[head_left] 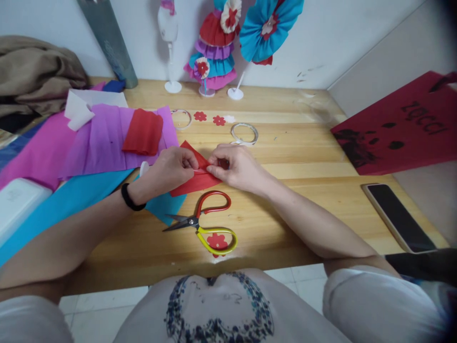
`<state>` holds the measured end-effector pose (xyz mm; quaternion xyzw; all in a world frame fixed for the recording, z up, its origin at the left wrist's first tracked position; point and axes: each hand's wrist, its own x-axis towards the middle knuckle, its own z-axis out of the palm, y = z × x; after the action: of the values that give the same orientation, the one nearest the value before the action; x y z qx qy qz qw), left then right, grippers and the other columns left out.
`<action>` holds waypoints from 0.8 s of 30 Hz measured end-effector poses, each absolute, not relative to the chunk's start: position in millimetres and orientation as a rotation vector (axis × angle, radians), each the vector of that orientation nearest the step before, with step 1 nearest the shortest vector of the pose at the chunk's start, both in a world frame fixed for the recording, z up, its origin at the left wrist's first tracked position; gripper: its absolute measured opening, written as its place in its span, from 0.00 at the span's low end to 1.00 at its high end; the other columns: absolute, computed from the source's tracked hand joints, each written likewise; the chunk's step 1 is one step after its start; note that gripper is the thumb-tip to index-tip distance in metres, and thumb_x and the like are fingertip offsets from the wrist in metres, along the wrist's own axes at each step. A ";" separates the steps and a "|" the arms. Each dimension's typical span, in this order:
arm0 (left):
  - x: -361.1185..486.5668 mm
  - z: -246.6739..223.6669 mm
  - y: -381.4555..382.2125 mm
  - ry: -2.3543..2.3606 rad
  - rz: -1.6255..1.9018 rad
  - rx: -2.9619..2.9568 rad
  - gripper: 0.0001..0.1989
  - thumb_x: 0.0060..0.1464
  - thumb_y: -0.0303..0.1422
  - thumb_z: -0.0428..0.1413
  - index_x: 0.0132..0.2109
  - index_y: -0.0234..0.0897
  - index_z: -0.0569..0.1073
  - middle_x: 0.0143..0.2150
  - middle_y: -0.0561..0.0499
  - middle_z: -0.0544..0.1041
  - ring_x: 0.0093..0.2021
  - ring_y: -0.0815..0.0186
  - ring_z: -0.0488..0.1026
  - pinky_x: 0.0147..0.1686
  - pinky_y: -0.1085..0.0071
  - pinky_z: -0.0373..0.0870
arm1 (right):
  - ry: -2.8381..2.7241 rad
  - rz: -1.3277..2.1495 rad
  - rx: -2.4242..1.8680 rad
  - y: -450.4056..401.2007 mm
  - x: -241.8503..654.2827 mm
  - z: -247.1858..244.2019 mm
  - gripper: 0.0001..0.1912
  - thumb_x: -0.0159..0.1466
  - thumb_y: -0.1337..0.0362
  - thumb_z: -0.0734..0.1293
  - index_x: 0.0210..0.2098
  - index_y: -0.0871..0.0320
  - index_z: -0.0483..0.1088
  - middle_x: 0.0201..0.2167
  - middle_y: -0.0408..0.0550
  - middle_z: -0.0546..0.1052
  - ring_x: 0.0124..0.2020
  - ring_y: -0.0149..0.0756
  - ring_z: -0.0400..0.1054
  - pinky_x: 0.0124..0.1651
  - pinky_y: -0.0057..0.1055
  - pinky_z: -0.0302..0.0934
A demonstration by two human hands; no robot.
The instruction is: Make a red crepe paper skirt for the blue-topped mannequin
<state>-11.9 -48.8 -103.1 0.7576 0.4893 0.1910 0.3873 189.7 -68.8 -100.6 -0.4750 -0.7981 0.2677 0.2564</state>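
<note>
While 2 grips (173, 164) (237, 166) pinch, red paper (197, 184) lies between.

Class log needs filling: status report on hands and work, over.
Left hand, right hand pinching red crepe paper. Paper creased. Scissors nearside, blades parted, clear of hands.

And over on the right, a dark-screened phone (399, 217) lies flat, a red bag (392, 138) with dark lettering rising beyond it! Across to the far left, brown cloth (35, 71) sits bunched beside a tall grey tube (110, 43), and a white box (22, 202) pokes in at the edge.
</note>
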 end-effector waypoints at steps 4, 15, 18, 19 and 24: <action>-11.7 -103.6 -48.7 1.248 0.489 1.938 0.08 0.43 0.25 0.53 0.30 0.35 0.76 0.25 0.52 0.77 0.27 0.67 0.73 0.27 0.73 0.66 | -1.969 0.990 -1.372 -62.2 188.9 -104.9 0.11 0.57 0.69 0.66 0.20 0.57 0.63 0.19 0.40 0.66 0.22 0.28 0.57 0.28 0.29 0.51; -12.5 -101.8 -50.3 1.267 0.471 1.980 0.09 0.43 0.22 0.52 0.29 0.34 0.77 0.24 0.53 0.77 0.27 0.68 0.73 0.27 0.74 0.65 | -1.653 1.236 -1.513 -58.9 180.2 -100.6 0.10 0.54 0.70 0.67 0.17 0.58 0.66 0.13 0.39 0.66 0.16 0.26 0.56 0.21 0.27 0.49; -12.6 -102.4 -50.1 1.276 0.459 1.982 0.09 0.43 0.21 0.53 0.30 0.33 0.77 0.24 0.52 0.77 0.27 0.67 0.73 0.27 0.74 0.65 | -1.628 1.246 -1.519 -60.5 181.0 -101.1 0.10 0.54 0.68 0.67 0.17 0.58 0.66 0.12 0.40 0.66 0.15 0.27 0.57 0.21 0.27 0.50; -12.5 -102.3 -50.1 1.275 0.458 1.984 0.09 0.43 0.21 0.53 0.30 0.33 0.77 0.24 0.52 0.77 0.27 0.67 0.73 0.27 0.73 0.65 | -1.624 1.229 -1.520 -61.0 181.5 -101.2 0.10 0.54 0.68 0.67 0.17 0.58 0.66 0.12 0.40 0.66 0.15 0.27 0.57 0.21 0.27 0.50; -12.1 -102.1 -50.0 1.281 0.469 1.970 0.09 0.43 0.20 0.53 0.30 0.33 0.78 0.24 0.53 0.77 0.27 0.68 0.73 0.27 0.73 0.65 | -1.672 1.116 -1.495 -64.3 182.6 -101.7 0.09 0.54 0.68 0.67 0.18 0.58 0.66 0.12 0.39 0.67 0.16 0.26 0.57 0.21 0.26 0.50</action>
<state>-12.1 -50.0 -102.1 0.7657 0.4977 0.1822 0.3643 182.6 -64.3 -101.7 -0.5668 -0.6338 0.4232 0.3127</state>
